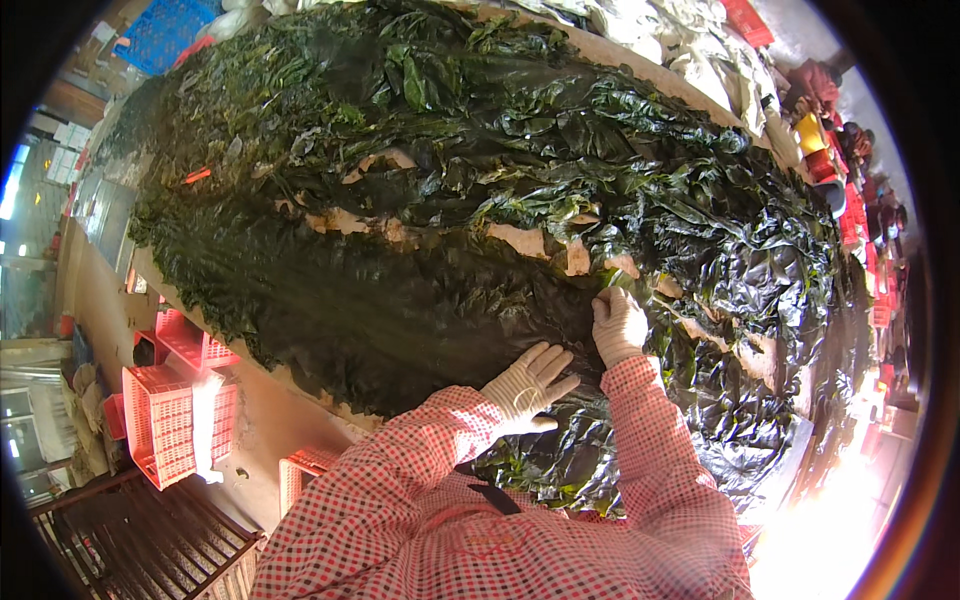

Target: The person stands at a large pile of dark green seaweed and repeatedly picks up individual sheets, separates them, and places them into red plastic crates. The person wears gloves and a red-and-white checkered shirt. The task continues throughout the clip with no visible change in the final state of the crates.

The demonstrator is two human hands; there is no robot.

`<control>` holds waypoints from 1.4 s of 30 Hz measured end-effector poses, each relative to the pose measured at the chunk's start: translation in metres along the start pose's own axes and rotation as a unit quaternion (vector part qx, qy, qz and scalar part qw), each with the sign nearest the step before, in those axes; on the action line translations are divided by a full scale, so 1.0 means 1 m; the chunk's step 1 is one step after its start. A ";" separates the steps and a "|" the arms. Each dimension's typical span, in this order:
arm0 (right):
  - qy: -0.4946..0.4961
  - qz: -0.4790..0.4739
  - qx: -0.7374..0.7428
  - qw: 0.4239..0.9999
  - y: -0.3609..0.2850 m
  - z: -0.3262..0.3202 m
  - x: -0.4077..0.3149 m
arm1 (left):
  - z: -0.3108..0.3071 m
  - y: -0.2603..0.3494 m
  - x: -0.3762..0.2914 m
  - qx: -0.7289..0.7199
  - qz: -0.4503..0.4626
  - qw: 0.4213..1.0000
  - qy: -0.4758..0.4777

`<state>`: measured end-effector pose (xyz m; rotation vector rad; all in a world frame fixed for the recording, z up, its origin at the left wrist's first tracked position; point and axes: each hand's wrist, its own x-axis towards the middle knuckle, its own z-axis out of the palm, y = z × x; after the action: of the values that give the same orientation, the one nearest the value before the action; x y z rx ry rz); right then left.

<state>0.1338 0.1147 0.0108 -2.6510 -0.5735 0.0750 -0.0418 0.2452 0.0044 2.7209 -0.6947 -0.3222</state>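
Observation:
A broad layer of wet, dark green seaweed (420, 322), probably kelp, covers the long table in front of me. My left hand (529, 386), in a pale ribbed glove, lies flat on the fronds with its fingers apart. To its right and slightly farther away, my right hand (619, 326), gloved alike, is closed in a fist on the edge of a dark frond. Its fingertips are partly hidden. Beyond the hands, crumpled seaweed (517, 127) is heaped in folds. Gaps between the layers show the tan table surface (517, 238).
Red plastic crates (176, 420) stand on the floor at left, near a slatted metal rack (142, 540). A blue crate (161, 34) is at the far left. White cloth or sacks (697, 45) lie along the far edge. People (814, 86) are at the far right. An orange-red object (197, 175) rests on the seaweed.

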 end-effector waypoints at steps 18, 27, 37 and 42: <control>0.056 -0.200 0.079 0.975 -0.122 0.029 0.001 | -0.008 -0.007 -0.021 -0.124 -0.008 0.988 0.093; -0.296 -0.123 -0.061 0.945 -0.200 0.034 0.004 | -0.024 -0.113 -0.119 0.028 0.120 0.992 0.023; -0.131 0.034 0.326 0.936 -0.184 0.046 0.063 | -0.011 -0.115 -0.125 0.020 0.061 0.998 0.002; -0.374 0.047 0.048 0.925 -0.200 0.022 0.021 | -0.008 -0.117 -0.125 0.000 0.067 0.998 0.020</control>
<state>0.0737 0.2966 0.0752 -2.4865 -0.6397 1.1466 -0.0964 0.4068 -0.0124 2.6570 -0.8615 -0.2363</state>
